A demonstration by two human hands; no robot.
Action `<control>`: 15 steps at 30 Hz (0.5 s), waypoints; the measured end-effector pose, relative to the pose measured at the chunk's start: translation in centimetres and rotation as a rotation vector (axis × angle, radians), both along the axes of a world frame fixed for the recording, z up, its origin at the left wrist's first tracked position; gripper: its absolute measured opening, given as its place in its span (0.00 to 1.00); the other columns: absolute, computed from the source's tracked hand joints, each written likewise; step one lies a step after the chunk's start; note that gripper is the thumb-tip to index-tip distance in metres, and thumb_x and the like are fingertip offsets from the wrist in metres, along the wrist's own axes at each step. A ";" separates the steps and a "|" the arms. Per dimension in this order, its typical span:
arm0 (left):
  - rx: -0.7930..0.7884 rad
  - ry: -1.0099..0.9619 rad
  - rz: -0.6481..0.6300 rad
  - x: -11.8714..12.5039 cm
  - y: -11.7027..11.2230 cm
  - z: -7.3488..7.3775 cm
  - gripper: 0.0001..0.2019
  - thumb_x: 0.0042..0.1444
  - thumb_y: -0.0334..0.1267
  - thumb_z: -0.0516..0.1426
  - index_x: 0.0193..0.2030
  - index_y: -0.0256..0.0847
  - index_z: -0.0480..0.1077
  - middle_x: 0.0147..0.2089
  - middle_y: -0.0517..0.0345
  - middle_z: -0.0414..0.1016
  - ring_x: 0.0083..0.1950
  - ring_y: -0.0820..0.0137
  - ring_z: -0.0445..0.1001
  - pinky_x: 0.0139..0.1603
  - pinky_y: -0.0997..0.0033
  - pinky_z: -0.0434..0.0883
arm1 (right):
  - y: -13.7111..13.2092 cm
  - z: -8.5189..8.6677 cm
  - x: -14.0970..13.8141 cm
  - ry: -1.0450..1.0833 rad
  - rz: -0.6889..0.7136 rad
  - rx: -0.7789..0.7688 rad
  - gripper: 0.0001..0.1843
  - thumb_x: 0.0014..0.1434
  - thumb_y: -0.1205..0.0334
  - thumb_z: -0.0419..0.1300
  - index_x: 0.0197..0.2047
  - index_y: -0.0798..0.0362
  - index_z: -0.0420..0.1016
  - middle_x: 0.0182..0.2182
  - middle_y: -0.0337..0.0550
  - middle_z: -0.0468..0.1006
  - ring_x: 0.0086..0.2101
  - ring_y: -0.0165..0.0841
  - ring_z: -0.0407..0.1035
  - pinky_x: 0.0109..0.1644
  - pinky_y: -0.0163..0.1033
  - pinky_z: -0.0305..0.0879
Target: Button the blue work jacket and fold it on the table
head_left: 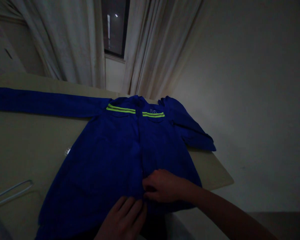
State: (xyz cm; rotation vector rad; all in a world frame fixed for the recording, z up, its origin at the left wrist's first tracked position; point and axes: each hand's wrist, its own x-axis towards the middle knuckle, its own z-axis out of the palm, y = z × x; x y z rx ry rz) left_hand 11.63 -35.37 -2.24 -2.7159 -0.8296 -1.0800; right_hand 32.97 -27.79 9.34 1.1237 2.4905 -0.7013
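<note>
A blue work jacket (pixel 102 160) lies front side up, with yellow-green reflective strips across the chest. Its left-side sleeve stretches out flat, while the right-side one is bent down past the table edge. At the bottom of the front opening, my right hand (pixel 163 185) pinches the fabric between thumb and fingers. Just below it, my left hand (pixel 125 216) has its fingers curled over the lower edge beside the opening and grips the cloth. Whatever sits between the fingertips is too dark to make out.
The jacket rests on a pale table (pixel 85 131). A white wire hanger (pixel 12 193) lies at the left, and a small shiny object (pixel 67 151) peeks out beside the jacket. Behind are curtains (pixel 72 43), a narrow window (pixel 115 26) and a wall close on the right.
</note>
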 end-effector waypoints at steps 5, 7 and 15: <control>0.005 0.014 0.024 0.4 0.2 -0.5 0.12 0.72 0.41 0.53 0.54 0.42 0.75 0.45 0.57 0.76 0.46 0.65 0.68 0.53 0.63 0.63 | -0.8 1.0 -0.3 -0.025 0.092 0.116 0.09 0.72 0.57 0.57 0.43 0.50 0.76 0.38 0.39 0.81 0.35 0.33 0.77 0.32 0.36 0.56; 0.017 0.033 0.019 0.5 0.2 -0.9 0.11 0.70 0.43 0.56 0.54 0.43 0.75 0.45 0.57 0.76 0.46 0.66 0.68 0.53 0.63 0.63 | -0.7 1.4 -0.3 -0.054 0.095 0.177 0.09 0.73 0.57 0.56 0.44 0.50 0.76 0.40 0.40 0.80 0.34 0.33 0.76 0.31 0.37 0.56; 0.097 -0.107 0.004 1.0 -0.2 -0.9 0.13 0.73 0.35 0.50 0.43 0.45 0.76 0.38 0.60 0.73 0.39 0.69 0.67 0.45 0.65 0.67 | 7.0 2.8 -0.4 -0.074 0.160 0.120 0.08 0.72 0.57 0.59 0.45 0.48 0.80 0.43 0.40 0.79 0.41 0.34 0.75 0.37 0.35 0.61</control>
